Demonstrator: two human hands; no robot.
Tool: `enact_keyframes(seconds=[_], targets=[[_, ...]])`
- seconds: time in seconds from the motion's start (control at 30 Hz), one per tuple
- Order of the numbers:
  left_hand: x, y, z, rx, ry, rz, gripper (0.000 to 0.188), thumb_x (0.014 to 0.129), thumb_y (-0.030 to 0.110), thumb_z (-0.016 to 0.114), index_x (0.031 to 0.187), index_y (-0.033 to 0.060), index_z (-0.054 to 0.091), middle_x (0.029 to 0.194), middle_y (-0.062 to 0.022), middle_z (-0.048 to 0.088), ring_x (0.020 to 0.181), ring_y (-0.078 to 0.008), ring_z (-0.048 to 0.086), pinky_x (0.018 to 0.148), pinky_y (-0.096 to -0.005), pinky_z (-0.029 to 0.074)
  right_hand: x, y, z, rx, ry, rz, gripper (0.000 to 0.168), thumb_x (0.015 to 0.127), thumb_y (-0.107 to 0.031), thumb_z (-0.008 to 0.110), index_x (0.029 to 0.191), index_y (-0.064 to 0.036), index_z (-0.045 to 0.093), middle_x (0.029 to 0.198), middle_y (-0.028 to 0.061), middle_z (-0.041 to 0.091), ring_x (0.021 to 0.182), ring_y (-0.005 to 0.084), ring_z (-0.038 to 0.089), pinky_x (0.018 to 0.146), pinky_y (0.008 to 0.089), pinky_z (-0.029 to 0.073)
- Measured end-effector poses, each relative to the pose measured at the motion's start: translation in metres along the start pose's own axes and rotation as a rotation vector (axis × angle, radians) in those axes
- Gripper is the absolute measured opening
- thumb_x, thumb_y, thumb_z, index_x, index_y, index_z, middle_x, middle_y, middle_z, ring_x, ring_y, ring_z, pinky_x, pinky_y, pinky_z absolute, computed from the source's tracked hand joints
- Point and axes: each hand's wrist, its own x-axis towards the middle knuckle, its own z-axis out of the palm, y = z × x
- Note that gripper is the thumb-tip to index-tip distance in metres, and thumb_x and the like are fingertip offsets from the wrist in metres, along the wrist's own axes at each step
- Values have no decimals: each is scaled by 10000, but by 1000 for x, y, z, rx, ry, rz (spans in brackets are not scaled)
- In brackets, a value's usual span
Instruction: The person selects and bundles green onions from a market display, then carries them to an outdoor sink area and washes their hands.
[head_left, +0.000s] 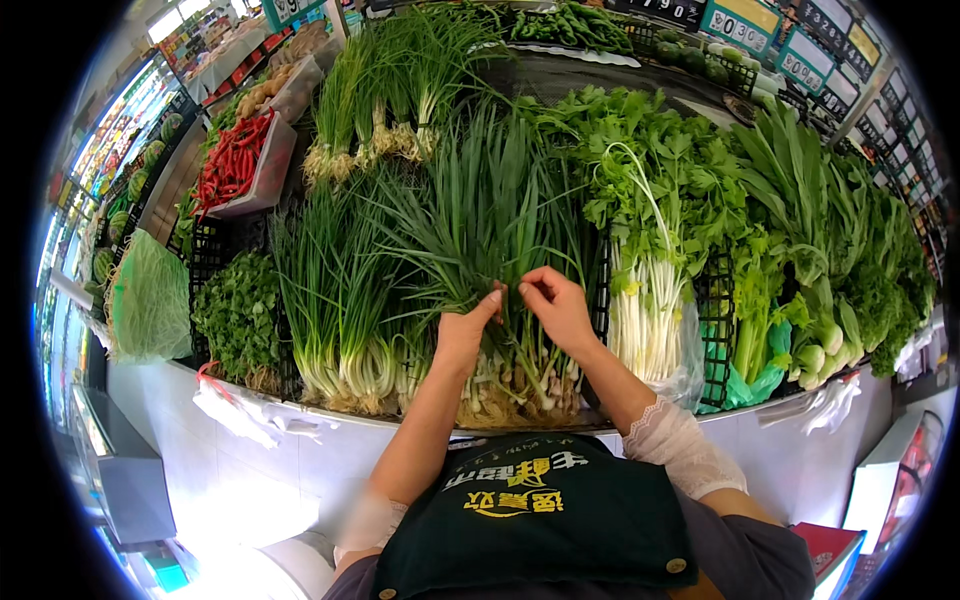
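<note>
Both hands are over a vegetable display, at a bunch of garlic greens (480, 195) with long, flat dark leaves. My left hand (471, 326) is closed around the bunch at mid-stem, thumb up. Just right of it, my right hand (556, 304) has thumb and forefinger pinched together by the leaves; whether a thin leaf or tie is between them cannot be made out. Below the hands, more garlic stems with pale bulbs and roots (551, 382) lie at the display's front edge. Bundles of green onions (367, 367) stand to the left, and white-stemmed celery (649, 322) to the right.
Red chillies (236, 161) fill a plastic tub at the upper left, above a heap of cilantro (241, 311). Thin green onions (420, 112) lie behind. Black crate walls (716, 322) divide the greens. White plastic bags (240, 412) hang along the front edge. Price signs (739, 26) stand at the back.
</note>
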Motion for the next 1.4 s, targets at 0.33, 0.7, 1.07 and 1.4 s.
enact_keyframes(seconds=[0.33, 0.7, 1.07, 1.4], targets=[[10, 1, -10, -14, 84, 71, 140, 834, 102, 659, 902, -8, 606, 770, -50, 590, 660, -140, 548, 598, -277, 462, -11, -15, 28, -143, -98, -96, 144, 847, -87, 572, 960, 2, 584, 869, 84, 561, 690, 181, 558, 623, 300, 439], [13, -5, -18, -628, -1, -170, 146, 898, 152, 582, 932, 14, 550, 798, -38, 519, 719, -143, 512, 657, -279, 486, -8, 1, 42, 85, -34, -139, 97, 906, -62, 502, 916, 11, 567, 850, 64, 530, 737, 132, 568, 636, 264, 443], [14, 33, -25, -516, -3, 1, 158, 900, 141, 565, 994, 16, 543, 907, -90, 586, 786, -189, 558, 689, -338, 520, 104, 37, -9, -167, 155, 131, 240, 916, -164, 483, 1084, -28, 588, 911, 83, 636, 650, 142, 613, 589, 286, 501], [14, 27, -25, -578, 36, -36, 151, 898, 88, 519, 1025, 18, 559, 863, -89, 601, 825, -228, 591, 754, -366, 525, 143, 58, 8, -511, 292, 131, 196, 772, -223, 573, 892, -84, 642, 868, 165, 657, 826, 343, 627, 703, 421, 497]])
